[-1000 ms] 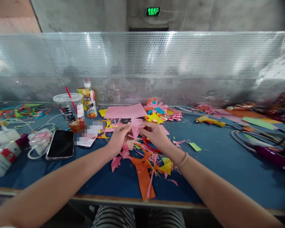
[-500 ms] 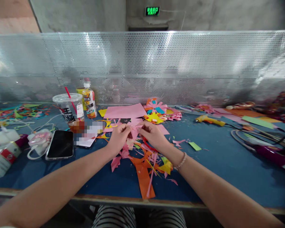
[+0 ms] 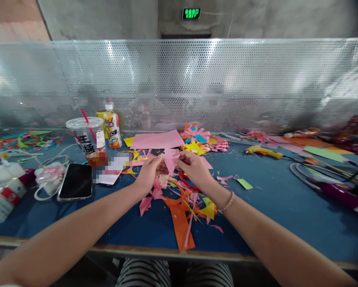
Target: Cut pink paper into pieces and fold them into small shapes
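Observation:
A pink paper flower (image 3: 170,160) is pinched between my two hands above the middle of the table. My left hand (image 3: 150,172) grips its left side with thumb and fingers closed, and my right hand (image 3: 193,169) holds the right edge the same way. Just behind lies a flat pink paper sheet (image 3: 157,140). Several finished-looking paper flowers (image 3: 193,148) in pink and yellow are heaped beyond my right hand. Below my hands are an orange paper strip (image 3: 181,225) and pink and yellow scraps. Red scissor-like handles (image 3: 188,183) show partly under my right hand.
On the left stand a plastic cup (image 3: 85,137) with a red straw, a drink bottle (image 3: 112,129), and a phone (image 3: 76,181). A yellow glue gun (image 3: 264,151) and cables lie right. A perforated metal screen (image 3: 179,79) rises behind the table.
The pink paper flower has turned slightly and looks more spread out. My fingers have shifted a little on it; both arms stay nearly in place.

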Available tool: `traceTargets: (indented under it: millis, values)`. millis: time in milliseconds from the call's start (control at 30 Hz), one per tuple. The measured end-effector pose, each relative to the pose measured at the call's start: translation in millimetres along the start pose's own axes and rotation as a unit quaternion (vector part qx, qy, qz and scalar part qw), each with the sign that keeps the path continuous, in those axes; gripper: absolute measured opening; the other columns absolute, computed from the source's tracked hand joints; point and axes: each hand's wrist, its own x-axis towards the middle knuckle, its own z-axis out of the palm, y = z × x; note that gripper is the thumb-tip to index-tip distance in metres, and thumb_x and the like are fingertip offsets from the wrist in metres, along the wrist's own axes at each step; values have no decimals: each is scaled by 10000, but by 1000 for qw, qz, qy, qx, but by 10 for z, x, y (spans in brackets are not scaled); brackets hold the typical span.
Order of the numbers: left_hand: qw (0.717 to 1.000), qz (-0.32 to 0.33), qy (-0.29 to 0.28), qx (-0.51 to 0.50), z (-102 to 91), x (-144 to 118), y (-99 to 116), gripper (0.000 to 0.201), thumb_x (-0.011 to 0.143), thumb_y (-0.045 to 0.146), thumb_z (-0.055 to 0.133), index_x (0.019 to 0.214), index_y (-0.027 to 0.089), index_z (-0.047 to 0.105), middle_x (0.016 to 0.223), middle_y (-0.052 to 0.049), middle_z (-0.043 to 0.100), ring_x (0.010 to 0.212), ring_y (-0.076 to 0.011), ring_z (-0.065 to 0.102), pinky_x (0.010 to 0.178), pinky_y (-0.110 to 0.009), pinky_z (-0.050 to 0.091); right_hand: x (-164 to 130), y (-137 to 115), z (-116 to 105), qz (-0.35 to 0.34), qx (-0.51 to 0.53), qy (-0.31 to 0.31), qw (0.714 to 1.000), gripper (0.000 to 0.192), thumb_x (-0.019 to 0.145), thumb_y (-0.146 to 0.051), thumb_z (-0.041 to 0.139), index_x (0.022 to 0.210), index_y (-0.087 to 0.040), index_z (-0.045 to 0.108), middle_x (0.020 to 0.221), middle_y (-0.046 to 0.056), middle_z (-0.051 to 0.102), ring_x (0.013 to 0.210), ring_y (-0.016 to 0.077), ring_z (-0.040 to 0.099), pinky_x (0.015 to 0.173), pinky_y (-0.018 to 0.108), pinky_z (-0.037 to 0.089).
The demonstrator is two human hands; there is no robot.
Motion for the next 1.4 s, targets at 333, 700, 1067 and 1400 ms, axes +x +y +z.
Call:
traceTargets:
  millis: [333, 700, 1067, 1400]
  values:
    - [998, 18, -29, 61, -13, -4, -5, 169, 691, 302, 577, 626, 147, 565, 569, 19, 541, 551, -100, 524, 612, -252, 444, 6, 16, -3, -13, -3, 4, 1000, 88, 723, -247, 525, 753, -165, 533, 645, -13, 518, 580, 101, 489, 551, 229, 412]
    - [998, 4, -42, 56, 8, -13, 22, 155, 679, 285, 600, 650, 133, 585, 584, 6, 568, 568, -97, 546, 620, -241, 451, 1, -42, -26, -6, -8, 34, 999, 102, 706, -223, 528, 782, -161, 557, 684, 3, 560, 598, 106, 496, 565, 235, 413]
    - [993, 5, -21, 119, 8, 4, 58, 197, 643, 321, 633, 636, 133, 576, 550, 11, 559, 526, -94, 544, 567, -226, 454, -1, 17, -28, -53, -62, 18, 997, 144, 757, -222, 493, 864, -162, 568, 783, 35, 597, 680, 127, 543, 623, 256, 448]
    - [998, -15, 42, -41, 45, -22, 102, 208, 610, 258, 666, 726, 133, 546, 631, 9, 586, 580, -92, 589, 646, -251, 484, -62, 30, -60, -287, -242, -52, 925, 285, 763, -145, 495, 1028, -236, 546, 1104, 92, 455, 1043, 207, 459, 856, 389, 439]
